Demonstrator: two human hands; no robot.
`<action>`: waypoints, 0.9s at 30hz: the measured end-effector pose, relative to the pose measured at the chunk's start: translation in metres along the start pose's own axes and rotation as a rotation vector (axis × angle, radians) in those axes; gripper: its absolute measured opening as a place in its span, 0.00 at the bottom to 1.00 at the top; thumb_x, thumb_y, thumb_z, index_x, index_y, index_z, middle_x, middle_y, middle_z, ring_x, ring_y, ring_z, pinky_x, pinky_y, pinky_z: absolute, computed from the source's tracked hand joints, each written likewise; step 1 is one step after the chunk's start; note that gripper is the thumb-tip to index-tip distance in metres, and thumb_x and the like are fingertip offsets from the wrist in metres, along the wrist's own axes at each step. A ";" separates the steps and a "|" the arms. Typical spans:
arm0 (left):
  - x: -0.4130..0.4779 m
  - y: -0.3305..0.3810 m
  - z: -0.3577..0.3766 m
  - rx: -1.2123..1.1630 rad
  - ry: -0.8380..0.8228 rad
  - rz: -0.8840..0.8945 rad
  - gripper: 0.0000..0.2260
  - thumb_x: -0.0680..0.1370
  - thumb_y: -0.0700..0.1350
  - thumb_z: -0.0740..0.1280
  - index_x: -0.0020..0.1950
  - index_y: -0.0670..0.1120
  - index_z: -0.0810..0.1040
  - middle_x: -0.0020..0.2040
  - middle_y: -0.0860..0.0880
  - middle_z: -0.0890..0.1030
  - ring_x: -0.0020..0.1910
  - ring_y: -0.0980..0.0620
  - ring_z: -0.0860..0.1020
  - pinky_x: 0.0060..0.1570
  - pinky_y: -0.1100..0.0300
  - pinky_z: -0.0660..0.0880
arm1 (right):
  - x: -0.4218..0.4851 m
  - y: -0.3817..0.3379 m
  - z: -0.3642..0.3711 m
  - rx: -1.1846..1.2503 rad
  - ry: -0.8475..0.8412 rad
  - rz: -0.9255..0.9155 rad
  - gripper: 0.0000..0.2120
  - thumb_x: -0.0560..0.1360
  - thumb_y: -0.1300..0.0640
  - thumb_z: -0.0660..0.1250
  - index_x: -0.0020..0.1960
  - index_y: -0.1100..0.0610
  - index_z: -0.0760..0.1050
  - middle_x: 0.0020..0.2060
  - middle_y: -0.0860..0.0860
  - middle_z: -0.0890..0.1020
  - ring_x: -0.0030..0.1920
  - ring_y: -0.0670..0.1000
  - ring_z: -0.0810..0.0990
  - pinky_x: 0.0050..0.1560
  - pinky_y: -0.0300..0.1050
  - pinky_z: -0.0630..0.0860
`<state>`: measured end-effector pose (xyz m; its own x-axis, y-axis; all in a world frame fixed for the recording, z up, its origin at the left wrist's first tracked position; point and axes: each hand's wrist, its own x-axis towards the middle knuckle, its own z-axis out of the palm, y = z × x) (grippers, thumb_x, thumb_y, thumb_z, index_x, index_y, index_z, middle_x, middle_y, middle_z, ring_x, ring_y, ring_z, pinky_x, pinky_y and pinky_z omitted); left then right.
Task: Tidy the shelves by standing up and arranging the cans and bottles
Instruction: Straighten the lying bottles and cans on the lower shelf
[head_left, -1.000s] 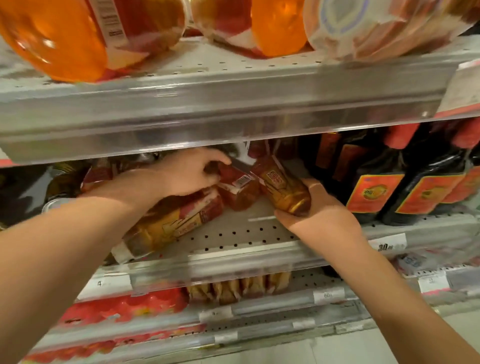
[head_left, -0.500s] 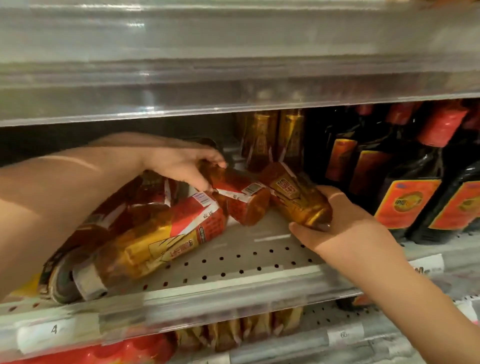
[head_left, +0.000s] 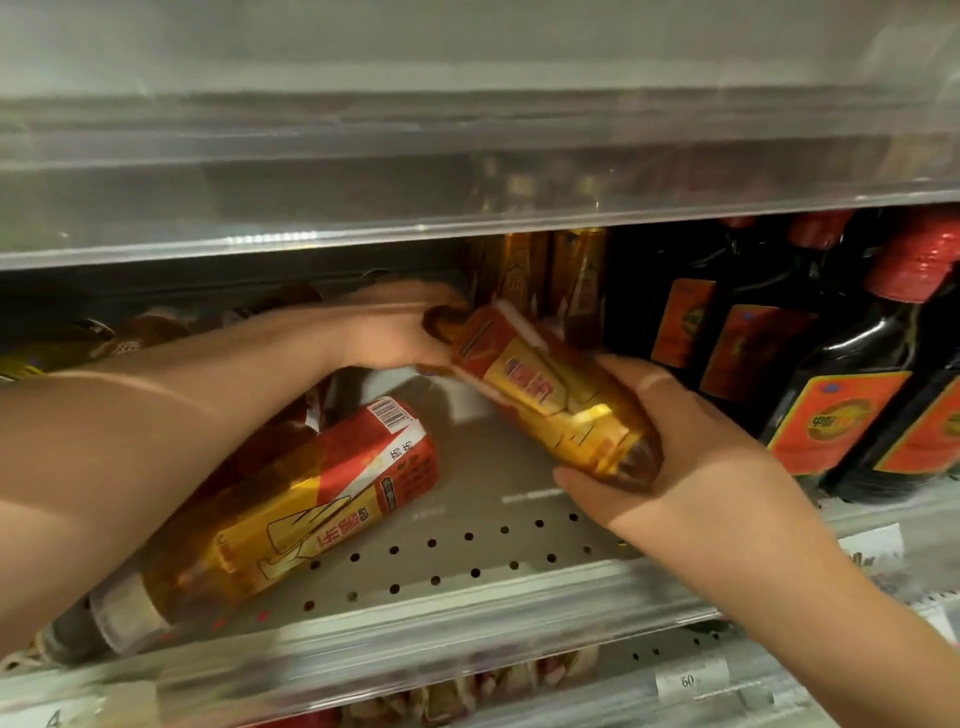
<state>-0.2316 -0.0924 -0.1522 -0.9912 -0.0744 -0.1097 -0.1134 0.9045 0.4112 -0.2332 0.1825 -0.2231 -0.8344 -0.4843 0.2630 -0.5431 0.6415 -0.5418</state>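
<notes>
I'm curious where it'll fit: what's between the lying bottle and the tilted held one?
Head view: just bare grey perforated metal shelf separates the lying amber red-gold-labelled bottle from the tilted amber bottle.

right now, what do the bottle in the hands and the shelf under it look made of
The held bottle: probably clear plastic, possibly glass, glossy; amber liquid shows through at its base, shiny printed label. The shelf: looks like painted metal, matte grey, with rows of punched holes.

Bare shelf (head_left: 493, 551) between lying bottle (head_left: 291, 519), dark bottles (head_left: 841, 405)
</notes>
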 end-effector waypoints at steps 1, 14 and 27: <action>0.002 -0.002 0.001 -0.027 -0.004 -0.002 0.25 0.79 0.42 0.71 0.75 0.47 0.71 0.70 0.46 0.75 0.69 0.46 0.73 0.68 0.50 0.69 | 0.000 0.000 0.003 -0.066 -0.039 -0.021 0.40 0.64 0.31 0.70 0.71 0.27 0.53 0.56 0.35 0.74 0.51 0.41 0.78 0.50 0.35 0.75; -0.017 -0.007 0.007 -0.241 0.189 -0.011 0.08 0.83 0.53 0.64 0.60 0.63 0.78 0.57 0.61 0.79 0.51 0.69 0.77 0.50 0.71 0.71 | 0.043 0.000 0.004 -0.276 -0.231 -0.099 0.38 0.69 0.32 0.69 0.75 0.39 0.62 0.70 0.44 0.68 0.69 0.50 0.67 0.67 0.46 0.69; -0.143 -0.027 0.046 0.191 0.213 -0.075 0.34 0.72 0.75 0.54 0.76 0.65 0.63 0.69 0.65 0.67 0.70 0.61 0.63 0.69 0.60 0.58 | 0.030 -0.014 0.020 -0.069 -0.033 -0.080 0.33 0.73 0.52 0.72 0.76 0.47 0.66 0.73 0.53 0.67 0.74 0.57 0.63 0.74 0.55 0.63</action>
<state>-0.0834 -0.0869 -0.1892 -0.9749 -0.2122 0.0678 -0.1918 0.9544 0.2289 -0.2489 0.1474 -0.2236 -0.7853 -0.5541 0.2762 -0.6139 0.6392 -0.4632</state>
